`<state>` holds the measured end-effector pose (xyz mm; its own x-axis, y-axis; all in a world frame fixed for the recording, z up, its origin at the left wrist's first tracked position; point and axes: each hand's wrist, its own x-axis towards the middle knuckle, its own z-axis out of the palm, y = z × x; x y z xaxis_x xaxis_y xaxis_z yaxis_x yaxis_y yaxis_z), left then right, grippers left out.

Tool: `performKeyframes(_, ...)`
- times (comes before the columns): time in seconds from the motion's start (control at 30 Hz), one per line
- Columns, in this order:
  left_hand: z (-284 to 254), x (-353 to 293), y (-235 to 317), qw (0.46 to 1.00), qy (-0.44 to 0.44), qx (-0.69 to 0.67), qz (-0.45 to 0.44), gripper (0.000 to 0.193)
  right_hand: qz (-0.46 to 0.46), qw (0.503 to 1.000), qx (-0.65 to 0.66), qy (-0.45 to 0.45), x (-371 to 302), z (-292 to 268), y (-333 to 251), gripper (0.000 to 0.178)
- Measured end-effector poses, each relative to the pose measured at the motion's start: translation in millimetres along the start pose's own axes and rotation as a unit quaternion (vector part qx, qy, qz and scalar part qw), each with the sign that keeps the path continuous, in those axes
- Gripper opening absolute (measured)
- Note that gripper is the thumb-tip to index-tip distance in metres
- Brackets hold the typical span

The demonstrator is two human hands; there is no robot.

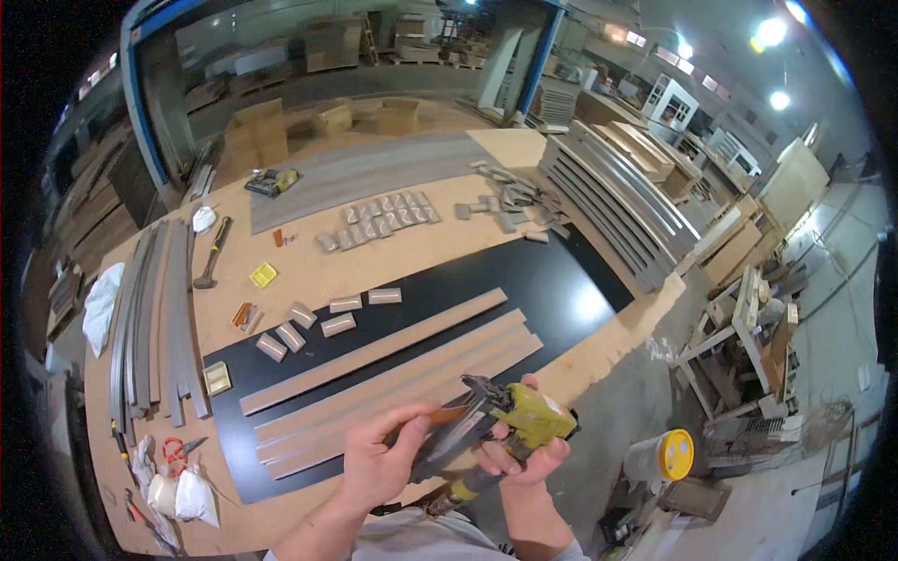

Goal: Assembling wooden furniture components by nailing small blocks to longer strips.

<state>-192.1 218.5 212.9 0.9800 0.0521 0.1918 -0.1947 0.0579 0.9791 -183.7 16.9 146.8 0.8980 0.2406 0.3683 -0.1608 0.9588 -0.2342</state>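
I hold a yellow and black nail gun (pixel 496 425) in both hands above the near edge of the workbench. My left hand (pixel 379 463) grips its dark magazine on the left. My right hand (pixel 524 458) wraps the yellow body and handle from below. Just beyond the tool, several long grey-brown strips (pixel 393 369) lie side by side on a black panel (pixel 552 280). Several short grey blocks (pixel 318 323) lie in a loose row at the panel's far left edge.
Long grey slats (pixel 154 318) lie along the left of the bench, with a hammer (pixel 211 254), red scissors (pixel 178 453) and white bags (pixel 182 491) nearby. More small blocks (pixel 379 220) and another nailer (pixel 271 180) sit farther back. A yellow-lidded bucket (pixel 659 456) stands on the floor to the right.
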Motion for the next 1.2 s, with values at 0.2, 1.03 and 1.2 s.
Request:
performKeyframes(0.2, 3.0, -1.3, 2.3, 0.989, -0.094, 0.106, 0.052, 0.019, -0.002, 1.0, -0.008, 0.011, -9.2, -1.9, -5.8, 0.095)
performKeyframes(1.03, 165.5, 88.0, -66.1, 0.851, -0.21, 0.465, -0.126, 0.069, -0.027, 0.979, 0.045, 0.198, 31.3, -104.2, -132.7, 0.076)
performKeyframes(1.2, 218.3, 115.3, -66.2, 0.871, -0.187, 0.397, -0.221, 0.079, -0.005, 0.978, 0.039, 0.207, 48.4, -126.6, -190.1, 0.078)
